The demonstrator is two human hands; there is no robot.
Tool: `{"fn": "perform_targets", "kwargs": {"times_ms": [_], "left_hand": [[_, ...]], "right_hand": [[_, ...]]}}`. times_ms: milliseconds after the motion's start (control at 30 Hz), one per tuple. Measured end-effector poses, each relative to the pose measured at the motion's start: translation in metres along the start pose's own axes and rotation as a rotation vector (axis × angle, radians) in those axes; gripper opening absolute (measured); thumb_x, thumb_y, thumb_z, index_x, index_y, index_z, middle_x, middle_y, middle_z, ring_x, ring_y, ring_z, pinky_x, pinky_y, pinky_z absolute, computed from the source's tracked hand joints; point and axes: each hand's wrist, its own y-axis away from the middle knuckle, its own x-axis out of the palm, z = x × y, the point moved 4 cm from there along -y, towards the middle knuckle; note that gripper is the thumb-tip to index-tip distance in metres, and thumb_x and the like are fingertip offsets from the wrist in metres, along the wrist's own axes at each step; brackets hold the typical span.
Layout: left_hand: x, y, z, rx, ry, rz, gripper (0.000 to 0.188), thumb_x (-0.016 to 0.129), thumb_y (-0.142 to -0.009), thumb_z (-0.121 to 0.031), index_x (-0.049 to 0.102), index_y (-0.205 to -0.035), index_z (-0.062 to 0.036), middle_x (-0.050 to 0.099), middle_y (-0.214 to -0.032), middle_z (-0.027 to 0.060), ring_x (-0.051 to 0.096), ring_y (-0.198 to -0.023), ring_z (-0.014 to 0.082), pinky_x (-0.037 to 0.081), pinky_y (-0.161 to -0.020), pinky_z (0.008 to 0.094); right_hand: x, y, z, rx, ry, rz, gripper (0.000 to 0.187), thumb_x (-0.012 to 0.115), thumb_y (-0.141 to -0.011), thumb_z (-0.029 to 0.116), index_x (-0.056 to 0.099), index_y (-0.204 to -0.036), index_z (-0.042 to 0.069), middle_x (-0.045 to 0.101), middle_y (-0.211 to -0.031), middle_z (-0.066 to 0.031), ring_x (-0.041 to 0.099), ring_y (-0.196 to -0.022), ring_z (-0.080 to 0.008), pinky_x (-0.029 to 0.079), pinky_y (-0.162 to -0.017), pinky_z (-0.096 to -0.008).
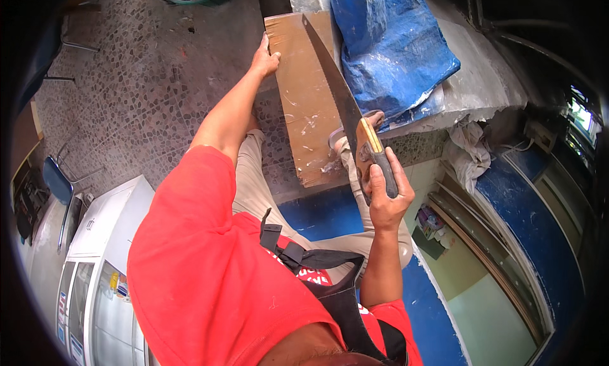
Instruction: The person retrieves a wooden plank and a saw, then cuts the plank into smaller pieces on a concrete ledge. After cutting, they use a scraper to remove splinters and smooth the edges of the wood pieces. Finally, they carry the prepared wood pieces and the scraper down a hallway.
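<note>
My right hand (388, 198) is wrapped round the grip of a handsaw (336, 80), whose handle is dark with a yellowish edge. The long blade slants up and left over a brown wooden board (301, 112), its tip near the board's far end. Whether the teeth touch the wood I cannot tell. At the far left edge of the board, my left hand (265, 58) grips it, thumb over the top face. White smears and scuffs mark the board's surface. Part of my foot (375, 118) shows beside the saw handle, at the board's right.
A crumpled blue tarp sack (390, 49) lies on a grey ledge (488, 80) at the right. Pebbled floor (165, 99) spreads to the left, with a blue chair (58, 179) and a white cabinet (108, 220). A blue surface (323, 214) lies under my legs.
</note>
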Motion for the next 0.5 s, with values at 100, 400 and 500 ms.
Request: {"fn": "perform_targets", "kwargs": {"times_ms": [100,400,500], "left_hand": [[-0.002,0.007,-0.022,0.043,0.03,0.041,0.083,0.062,-0.086,-0.006,0.017,-0.156,-0.0072,0.051,-0.142,0.0222,0.052,-0.131,0.0281,0.039,-0.107,0.0324],[-0.007,0.041,-0.038,-0.107,0.101,0.105,0.088,0.062,-0.087,-0.004,0.01,-0.158,-0.0138,0.056,-0.134,0.0182,0.061,-0.112,0.0225,0.048,-0.095,0.0326],[-0.021,0.053,-0.057,-0.074,-0.386,-0.084,0.09,0.066,-0.084,-0.016,0.013,-0.157,-0.0137,0.048,-0.141,0.021,0.053,-0.124,0.0302,0.044,-0.102,0.0407]], "right_hand": [[-0.003,-0.002,-0.01,-0.022,-0.003,-0.016,0.043,0.069,-0.089,0.01,0.059,-0.125,-0.01,0.067,-0.115,-0.0201,0.064,-0.106,-0.0227,0.049,-0.093,-0.0322],[0.033,-0.001,-0.031,-0.158,-0.028,0.026,0.042,0.069,-0.088,0.008,0.059,-0.123,-0.012,0.068,-0.111,-0.0212,0.067,-0.1,-0.0229,0.05,-0.089,-0.0306],[0.046,0.0,-0.03,-0.27,0.058,0.032,0.042,0.07,-0.087,0.007,0.058,-0.123,-0.012,0.069,-0.106,-0.0219,0.069,-0.093,-0.0224,0.053,-0.083,-0.0298]]}}
